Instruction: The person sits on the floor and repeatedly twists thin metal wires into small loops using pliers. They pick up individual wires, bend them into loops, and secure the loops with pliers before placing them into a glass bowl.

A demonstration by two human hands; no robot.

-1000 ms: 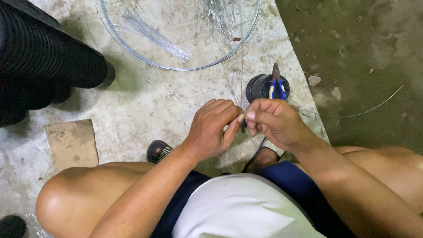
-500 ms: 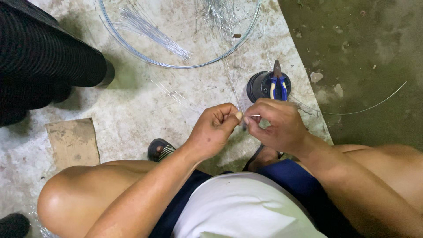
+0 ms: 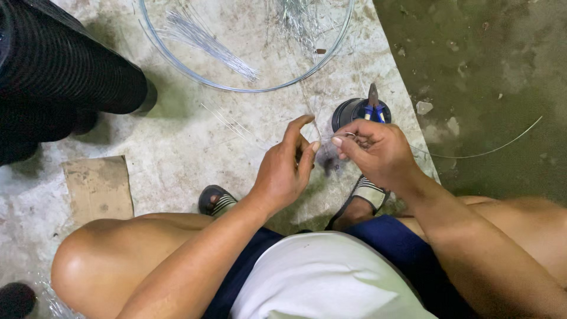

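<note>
Upper left of frame: a black ribbed roll [image 3: 65, 77] lies on the concrete floor [image 3: 177, 147]. Below it, left edge: a flat cardboard scrap [image 3: 97, 189]. Top centre: a wire hoop [image 3: 236, 88] on the floor, with a bundle of straight wires [image 3: 207, 41] inside it.

Centre: your left hand [image 3: 283, 168] is raised, fingers [image 3: 297, 125] spread loosely, thumb and forefinger apart; whether they pinch anything cannot be told. A thin wire [image 3: 310, 115] runs up from between your hands toward the hoop.

Just right of centre: your right hand [image 3: 375, 150], fingers closed narrow on the wire end near the left thumb. Just above it: a black cup [image 3: 348, 112] with blue-handled pliers [image 3: 373, 105] standing in it.

Right: a long wire [image 3: 490, 150] curves across the darker floor. Bottom: your knees, sandals beneath your hands.
</note>
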